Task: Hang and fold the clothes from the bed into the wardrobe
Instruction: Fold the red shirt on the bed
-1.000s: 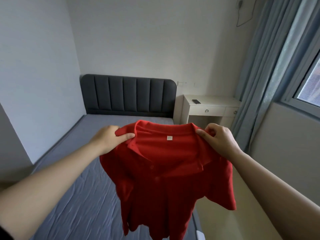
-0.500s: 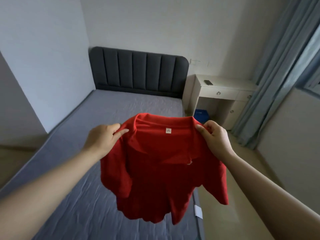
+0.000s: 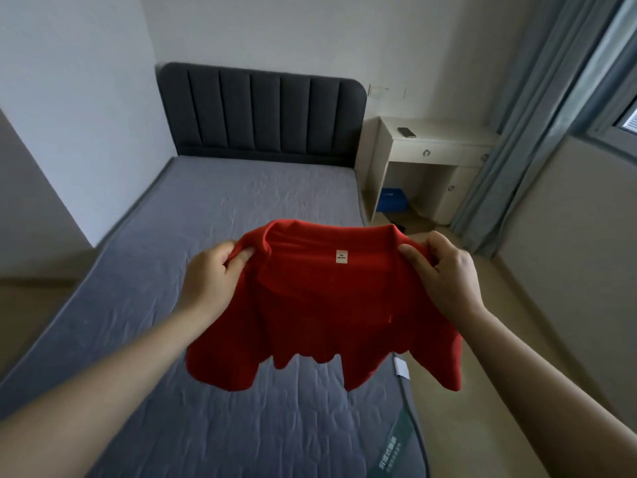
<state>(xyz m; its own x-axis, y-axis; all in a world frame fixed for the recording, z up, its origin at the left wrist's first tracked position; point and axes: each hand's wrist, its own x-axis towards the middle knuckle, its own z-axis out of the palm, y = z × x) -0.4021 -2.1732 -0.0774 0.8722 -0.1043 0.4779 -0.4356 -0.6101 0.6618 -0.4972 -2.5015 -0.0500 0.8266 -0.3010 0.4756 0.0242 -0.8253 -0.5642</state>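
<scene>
A red polo shirt [image 3: 320,315] hangs spread out in the air over the near part of the grey bed [image 3: 241,208]. Its collar faces me, with a small white label at the neck. My left hand [image 3: 213,274] grips the left shoulder beside the collar. My right hand [image 3: 444,270] grips the right shoulder. The hem and both short sleeves dangle above the mattress. No other clothes show on the bed, and the wardrobe is out of view.
A dark padded headboard [image 3: 262,108] stands at the far end of the bed. To its right is a cream bedside desk [image 3: 431,146] with a dark phone [image 3: 406,132] on top and a blue box [image 3: 394,200] underneath. Blue-grey curtains [image 3: 537,108] hang along the right wall.
My view has tilted down toward the bed. Both hands have carried the shirt lower and out over the mattress, and its body now hangs shorter in view.
</scene>
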